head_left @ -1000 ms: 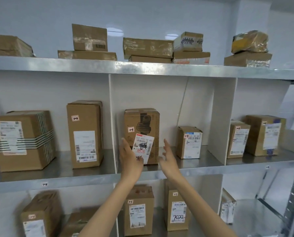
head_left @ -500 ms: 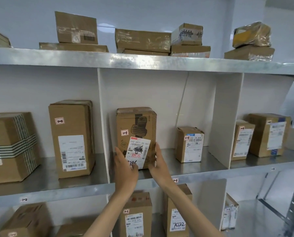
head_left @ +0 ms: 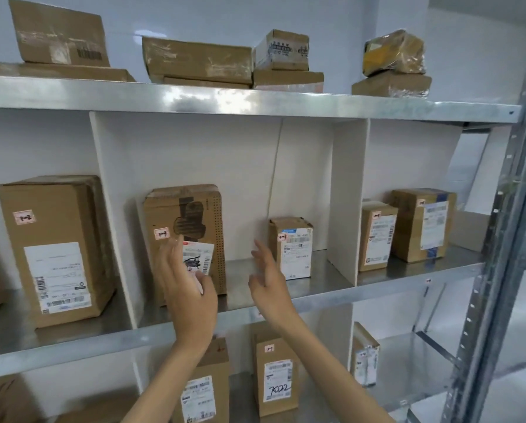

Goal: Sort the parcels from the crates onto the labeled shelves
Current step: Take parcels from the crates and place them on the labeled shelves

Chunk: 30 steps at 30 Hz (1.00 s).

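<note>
A tall brown cardboard parcel (head_left: 191, 218) with a white shipping label stands upright on the middle metal shelf (head_left: 316, 297), in the centre compartment. My left hand (head_left: 188, 288) is raised in front of its lower face with straight fingers and covers part of the label. My right hand (head_left: 267, 279) hovers to the right of the parcel, fingers spread, apart from it. Neither hand holds anything.
A small box (head_left: 293, 247) shares the compartment on the right. White dividers (head_left: 345, 196) split the shelf; a large box (head_left: 54, 248) stands left, two boxes (head_left: 405, 227) right. More parcels sit above and below. A metal upright (head_left: 500, 239) frames the right edge.
Both hands were pressed against the tall parcel's sides half a second ago; now they have come off it, the right hand moving right. The view has shifted to the right.
</note>
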Each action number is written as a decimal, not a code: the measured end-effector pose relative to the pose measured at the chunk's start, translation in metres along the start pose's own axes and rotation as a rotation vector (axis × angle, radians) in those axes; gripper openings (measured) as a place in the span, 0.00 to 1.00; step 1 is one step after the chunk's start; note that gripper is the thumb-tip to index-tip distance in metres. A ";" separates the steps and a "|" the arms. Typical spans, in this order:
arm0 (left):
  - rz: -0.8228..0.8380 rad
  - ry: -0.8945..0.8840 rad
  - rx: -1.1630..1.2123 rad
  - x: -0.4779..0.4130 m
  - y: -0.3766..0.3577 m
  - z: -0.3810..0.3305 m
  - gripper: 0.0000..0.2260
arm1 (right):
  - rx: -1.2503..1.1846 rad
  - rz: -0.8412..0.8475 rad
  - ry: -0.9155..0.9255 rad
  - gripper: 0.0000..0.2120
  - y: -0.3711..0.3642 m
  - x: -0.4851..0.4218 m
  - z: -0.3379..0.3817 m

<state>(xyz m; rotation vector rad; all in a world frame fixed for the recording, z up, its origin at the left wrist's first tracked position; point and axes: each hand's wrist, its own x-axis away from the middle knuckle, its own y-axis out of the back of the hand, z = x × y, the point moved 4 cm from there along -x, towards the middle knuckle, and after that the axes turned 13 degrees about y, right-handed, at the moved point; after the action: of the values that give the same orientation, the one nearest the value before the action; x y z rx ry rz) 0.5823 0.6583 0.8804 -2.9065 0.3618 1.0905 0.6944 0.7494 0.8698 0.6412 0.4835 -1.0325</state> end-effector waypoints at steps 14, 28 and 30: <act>0.319 0.016 0.413 0.149 -0.164 -0.167 0.18 | 0.056 -0.283 0.184 0.15 0.248 0.038 -0.035; 0.568 0.098 0.174 0.168 -0.310 -0.160 0.37 | 0.092 -0.249 -0.014 0.17 0.314 -0.012 -0.124; 0.546 0.198 0.098 0.161 -0.323 -0.149 0.40 | 0.089 -0.210 -0.071 0.22 0.310 -0.020 -0.143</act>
<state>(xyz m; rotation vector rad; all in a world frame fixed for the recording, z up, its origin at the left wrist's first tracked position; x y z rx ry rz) 0.8677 0.9246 0.8665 -2.9014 1.2312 0.7795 0.9538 0.9724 0.8590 0.6394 0.4516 -1.2766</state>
